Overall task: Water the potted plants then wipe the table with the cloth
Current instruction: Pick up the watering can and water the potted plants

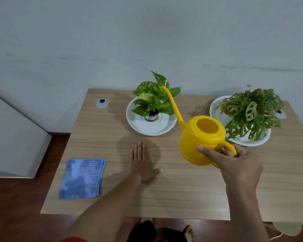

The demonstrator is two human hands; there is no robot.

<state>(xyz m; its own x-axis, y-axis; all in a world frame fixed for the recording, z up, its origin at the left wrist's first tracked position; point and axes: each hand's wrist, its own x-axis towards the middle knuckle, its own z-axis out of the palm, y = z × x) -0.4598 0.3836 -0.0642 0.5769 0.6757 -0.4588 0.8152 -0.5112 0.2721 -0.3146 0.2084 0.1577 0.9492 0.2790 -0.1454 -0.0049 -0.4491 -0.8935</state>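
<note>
Yellow watering can (200, 142) is grasped at its handle by the right hand (238, 165), its long spout rising away from that grip toward the leafy plant (154, 96) on a white saucer (151, 127). Left of the grip, the left hand (141, 163) lies flat and released on the table (164, 198); farther left lies the folded blue cloth (82, 178). Just beyond the grip sits the second plant (250, 112).

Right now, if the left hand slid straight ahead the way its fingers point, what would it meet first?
Probably the white saucer under the pothos plant; the left hand lies flat on the table, bare wood between.
</note>
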